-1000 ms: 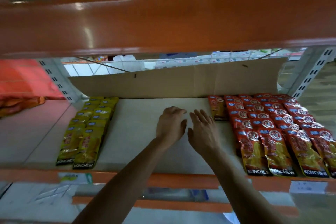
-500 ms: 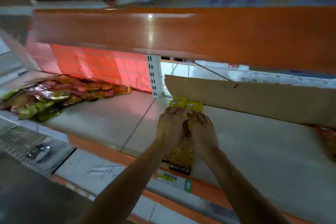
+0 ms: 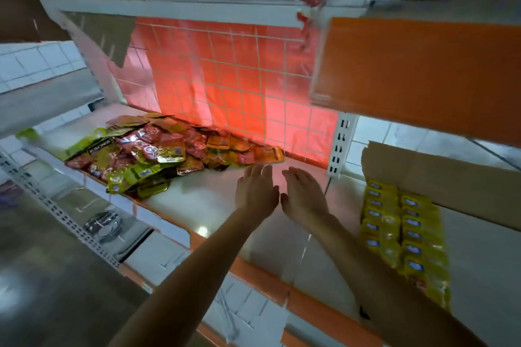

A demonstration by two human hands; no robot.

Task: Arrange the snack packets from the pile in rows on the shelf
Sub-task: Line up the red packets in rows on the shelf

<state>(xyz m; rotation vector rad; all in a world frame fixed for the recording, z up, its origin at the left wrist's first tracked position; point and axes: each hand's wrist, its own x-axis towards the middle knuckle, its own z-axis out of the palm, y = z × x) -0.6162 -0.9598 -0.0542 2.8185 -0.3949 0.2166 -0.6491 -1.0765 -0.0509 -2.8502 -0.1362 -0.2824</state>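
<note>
A forearm partly hides the front yellow packets.

Snack pkt pile: glossy plastic film, crinkled, foil-like sheen. Yellow pkt rows: same glossy film. Shelf board: smooth, semi-gloss w/ glare spot. Cardboard sheet: matt brown, rough torn edge. Orange beam: painted metal, satin. Slotted upright: white painted metal. Red backing sheet: thin translucent plastic.

The pale, orange-edged shelf is carrying a loose pile of red, yellow and green snack packets at left rear, while two rows of yellow packets are lying at right before a cardboard sheet.
</note>
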